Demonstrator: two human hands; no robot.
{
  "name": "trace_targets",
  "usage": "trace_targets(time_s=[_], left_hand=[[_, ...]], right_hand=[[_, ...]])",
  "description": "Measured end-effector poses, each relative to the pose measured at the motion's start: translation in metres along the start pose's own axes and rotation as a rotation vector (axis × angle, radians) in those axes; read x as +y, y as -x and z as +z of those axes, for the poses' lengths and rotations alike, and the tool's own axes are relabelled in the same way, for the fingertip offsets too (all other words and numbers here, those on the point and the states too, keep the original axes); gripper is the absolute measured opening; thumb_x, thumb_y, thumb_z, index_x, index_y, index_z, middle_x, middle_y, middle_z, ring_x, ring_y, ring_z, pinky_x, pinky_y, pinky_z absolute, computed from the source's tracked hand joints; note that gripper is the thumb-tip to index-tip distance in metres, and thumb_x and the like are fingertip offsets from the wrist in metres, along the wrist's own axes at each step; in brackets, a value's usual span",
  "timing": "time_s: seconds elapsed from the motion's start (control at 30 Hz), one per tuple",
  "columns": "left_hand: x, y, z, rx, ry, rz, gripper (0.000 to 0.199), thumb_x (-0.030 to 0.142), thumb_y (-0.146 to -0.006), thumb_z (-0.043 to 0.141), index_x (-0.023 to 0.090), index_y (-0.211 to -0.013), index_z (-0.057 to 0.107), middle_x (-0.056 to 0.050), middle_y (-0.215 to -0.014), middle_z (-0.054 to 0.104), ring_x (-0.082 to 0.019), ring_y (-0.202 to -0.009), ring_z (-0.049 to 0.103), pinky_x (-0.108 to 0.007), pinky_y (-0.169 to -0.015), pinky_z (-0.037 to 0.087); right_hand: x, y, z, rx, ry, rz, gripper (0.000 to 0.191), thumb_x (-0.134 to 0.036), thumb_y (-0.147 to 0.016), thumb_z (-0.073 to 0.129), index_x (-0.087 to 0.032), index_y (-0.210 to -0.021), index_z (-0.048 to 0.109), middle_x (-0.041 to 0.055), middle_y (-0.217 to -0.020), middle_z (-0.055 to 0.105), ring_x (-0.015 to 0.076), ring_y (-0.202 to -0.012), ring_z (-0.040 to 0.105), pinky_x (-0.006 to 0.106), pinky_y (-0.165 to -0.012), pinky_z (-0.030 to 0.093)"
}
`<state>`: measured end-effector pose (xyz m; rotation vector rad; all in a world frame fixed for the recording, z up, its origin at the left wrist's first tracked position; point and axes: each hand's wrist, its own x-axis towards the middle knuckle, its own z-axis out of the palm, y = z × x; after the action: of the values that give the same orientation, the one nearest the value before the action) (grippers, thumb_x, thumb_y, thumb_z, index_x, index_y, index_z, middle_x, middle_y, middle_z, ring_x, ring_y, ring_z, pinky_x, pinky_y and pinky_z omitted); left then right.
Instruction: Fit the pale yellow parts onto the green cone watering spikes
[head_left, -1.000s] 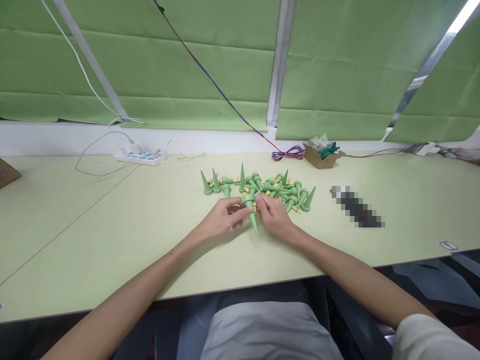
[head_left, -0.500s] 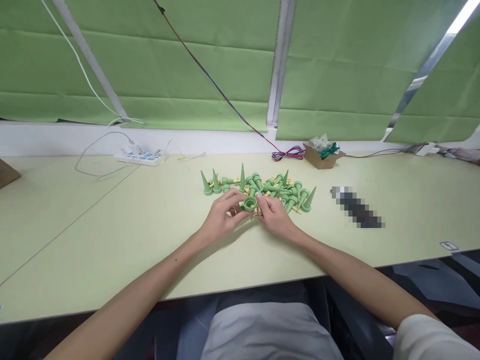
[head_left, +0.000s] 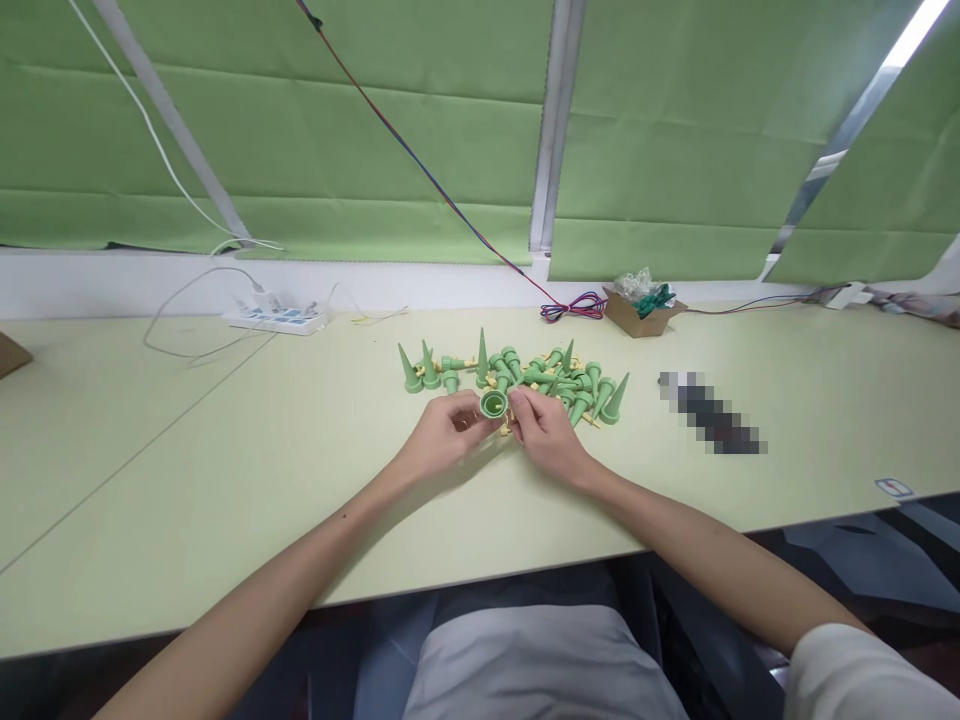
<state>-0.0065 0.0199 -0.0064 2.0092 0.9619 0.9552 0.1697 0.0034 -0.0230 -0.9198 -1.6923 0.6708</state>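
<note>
My left hand point(head_left: 444, 432) is closed round a green plastic plant watering spike point(head_left: 493, 403), its round open end turned up toward me. A small yellow tip shows inside that opening. At the opening's right side my right hand point(head_left: 546, 430) is closed in a pinch, its thumb and finger pressed close to the rim. The part between these fingertips is mostly covered; it seems to be the yellow valve whose tip shows inside. Just behind both hands lies a pile of green watering spikes point(head_left: 604, 395) with small yellow valves point(head_left: 591, 420) among them.
Several spikes stand point up, such as the left one point(head_left: 410, 370). A power strip point(head_left: 277, 318) with white cables is at the back left. A small cardboard box point(head_left: 641, 315) and coiled red-blue wire point(head_left: 574, 307) sit by the wall. A blurred dark item point(head_left: 712, 412) lies right.
The held spike's opening has tilted slightly and shifted a little left, and a yellow tip now shows inside it. Both hands stay almost in place; the view has shifted slightly.
</note>
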Motion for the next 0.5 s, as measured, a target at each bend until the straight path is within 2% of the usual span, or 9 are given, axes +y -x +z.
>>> trace_targets(time_s=[0.13, 0.23, 0.3, 0.4, 0.5], left_hand=[[0.0031, 0.0003, -0.0029, -0.144, 0.218, -0.143, 0.026, 0.040, -0.085, 0.067, 0.015, -0.077, 0.063, 0.000, -0.062, 0.057, -0.011, -0.055, 0.051, -0.024, -0.054, 0.042], [0.0039, -0.0018, -0.0034, -0.169, 0.408, -0.208, 0.029, 0.042, -0.086, 0.065, 0.015, -0.075, 0.064, -0.001, -0.058, 0.056, -0.012, -0.053, 0.053, -0.026, -0.051, 0.044], [0.0034, -0.0032, -0.0025, -0.172, 0.519, -0.232, 0.037, 0.050, -0.088, 0.061, 0.015, -0.075, 0.064, -0.003, -0.060, 0.057, -0.014, -0.053, 0.055, -0.026, -0.047, 0.044], [0.0009, -0.0038, -0.0009, -0.196, 0.591, -0.272, 0.050, 0.060, -0.089, 0.054, 0.013, -0.074, 0.064, -0.006, -0.063, 0.059, -0.015, -0.054, 0.057, -0.026, -0.044, 0.043], [-0.0022, -0.0030, -0.0008, -0.221, 0.595, -0.285, 0.050, 0.060, -0.088, 0.057, 0.012, -0.075, 0.064, -0.006, -0.065, 0.059, -0.013, -0.055, 0.056, -0.025, -0.045, 0.044]], right_hand=[[-0.0016, -0.0007, -0.0024, -0.001, 0.051, -0.039, 0.041, -0.042, -0.103, 0.036, -0.022, -0.067, 0.042, -0.0029, -0.058, 0.046, 0.0120, -0.053, 0.043, 0.027, -0.056, 0.034], [-0.0028, -0.0017, -0.0046, 0.013, 0.068, -0.044, 0.041, -0.043, -0.103, 0.035, -0.022, -0.068, 0.042, -0.0025, -0.059, 0.047, 0.0126, -0.053, 0.044, 0.027, -0.057, 0.035], [-0.0036, -0.0019, -0.0052, 0.008, 0.078, -0.038, 0.042, -0.044, -0.103, 0.034, -0.022, -0.068, 0.042, -0.0021, -0.059, 0.048, 0.0129, -0.053, 0.044, 0.028, -0.057, 0.035], [-0.0038, -0.0014, -0.0049, -0.028, 0.095, -0.023, 0.041, -0.045, -0.103, 0.033, -0.023, -0.069, 0.042, -0.0013, -0.060, 0.051, 0.0135, -0.054, 0.046, 0.028, -0.058, 0.036], [-0.0027, -0.0005, -0.0042, -0.065, 0.116, -0.018, 0.041, -0.045, -0.103, 0.033, -0.023, -0.070, 0.042, -0.0008, -0.061, 0.052, 0.0139, -0.054, 0.046, 0.028, -0.058, 0.037]])
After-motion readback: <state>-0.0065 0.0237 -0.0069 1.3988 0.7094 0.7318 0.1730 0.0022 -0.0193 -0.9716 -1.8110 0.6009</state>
